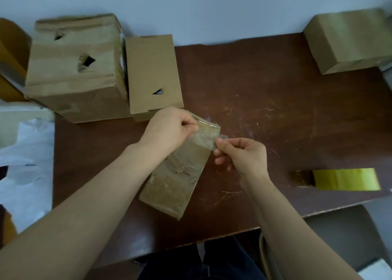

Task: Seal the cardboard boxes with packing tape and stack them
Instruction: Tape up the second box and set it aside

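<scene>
Partway through, judging by the layout. At work on the small flat brown cardboard box (174,186), lying slantwise near the front middle of the dark brown wooden table (265,89), its top already filmed with clear tape. Holding a strip of clear packing tape (209,136) at the box's far end: left hand (169,129) pinching it against the corner, right hand (241,154) gripping the loose end between thumb and forefinger. Not yet pressed down.

No stacking so far:
- Back left: a large battered brown cardboard box (72,72) with two torn holes, touching a plain brown cardboard box (152,72) with a triangular hole.
- Back right, well apart: another brown cardboard box (350,40).

Near the right edge, a glossy gold roll of tape (347,179).

Contents hidden everywhere; possibly something pale behind the triangular hole, too small to tell.
</scene>
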`<state>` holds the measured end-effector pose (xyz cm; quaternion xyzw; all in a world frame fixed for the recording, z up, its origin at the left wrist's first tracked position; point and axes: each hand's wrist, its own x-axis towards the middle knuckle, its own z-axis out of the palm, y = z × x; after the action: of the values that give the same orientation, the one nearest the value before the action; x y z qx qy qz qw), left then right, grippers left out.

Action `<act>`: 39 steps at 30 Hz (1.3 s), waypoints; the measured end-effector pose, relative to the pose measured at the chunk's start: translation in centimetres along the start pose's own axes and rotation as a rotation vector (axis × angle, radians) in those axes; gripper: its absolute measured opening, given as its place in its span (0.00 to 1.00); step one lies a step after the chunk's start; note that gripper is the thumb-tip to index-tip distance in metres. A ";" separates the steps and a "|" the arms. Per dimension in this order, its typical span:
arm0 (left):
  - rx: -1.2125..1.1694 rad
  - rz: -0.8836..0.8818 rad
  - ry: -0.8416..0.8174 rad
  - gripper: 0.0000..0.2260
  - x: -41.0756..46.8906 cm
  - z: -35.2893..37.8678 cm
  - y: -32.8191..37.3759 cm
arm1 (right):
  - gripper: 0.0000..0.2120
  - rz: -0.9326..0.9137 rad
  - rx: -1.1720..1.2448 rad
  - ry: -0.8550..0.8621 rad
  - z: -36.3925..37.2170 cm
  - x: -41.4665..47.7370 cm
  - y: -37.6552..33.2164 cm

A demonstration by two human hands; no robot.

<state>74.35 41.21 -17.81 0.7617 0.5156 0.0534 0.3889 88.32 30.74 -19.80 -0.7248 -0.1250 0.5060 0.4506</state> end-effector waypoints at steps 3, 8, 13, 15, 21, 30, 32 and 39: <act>0.142 0.070 0.047 0.06 0.5 0.2 0.0 | 0.07 -0.002 -0.005 0.019 0.4 0.6 0.4; 0.202 0.106 0.052 0.07 0.8 0.3 -0.1 | 0.07 -0.002 -0.016 0.032 0.6 1.1 1.3; 0.234 0.163 0.068 0.08 0.6 0.3 -0.3 | 0.08 -0.010 -0.024 0.036 0.7 1.4 1.9; 0.236 0.189 0.072 0.08 0.6 0.4 -0.2 | 0.08 -0.029 -0.025 0.040 0.7 1.5 2.2; 0.264 0.233 0.084 0.08 0.4 0.5 -0.5 | 0.09 -0.067 -0.052 0.035 0.7 1.8 3.1; 0.284 0.178 0.114 0.05 0.9 0.7 -0.4 | 0.09 0.020 0.173 -0.048 0.6 2.0 3.5; 0.264 0.160 0.072 0.05 1.0 0.5 -0.5 | 0.08 0.013 0.192 -0.049 0.7 1.9 3.6; 0.360 0.139 -0.153 0.07 2.5 -0.9 0.3 | 0.10 -0.002 0.239 -0.059 1.0 1.8 3.8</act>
<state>75.28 43.71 -17.82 0.8543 0.4321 -0.0711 0.2800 87.25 30.29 -23.96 -0.6506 -0.0778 0.5377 0.5306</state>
